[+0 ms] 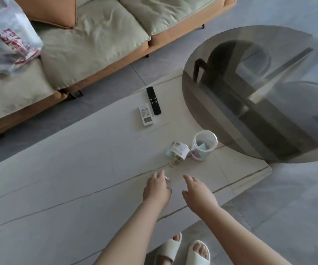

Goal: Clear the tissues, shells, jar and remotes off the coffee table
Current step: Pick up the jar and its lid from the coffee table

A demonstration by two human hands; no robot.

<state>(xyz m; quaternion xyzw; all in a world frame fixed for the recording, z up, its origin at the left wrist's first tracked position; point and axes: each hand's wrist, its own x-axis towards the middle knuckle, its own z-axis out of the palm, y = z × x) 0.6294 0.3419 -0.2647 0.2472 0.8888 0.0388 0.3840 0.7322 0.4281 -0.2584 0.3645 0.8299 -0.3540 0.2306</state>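
Near the coffee table's [58, 188] front edge: tipped jar [178, 152] just beyond both hands, mouth toward them; left hand [157, 188] pinching something small, right hand [197, 192] slack-fingered, about equally near.

Two bare forearms, no sleeves, no watch or rings visible on left hand [157, 190] or right hand [198, 192]. Bare feet in cream, thick-soled open-toe slide slippers [183, 251], each with one wide padded strap, toes showing.
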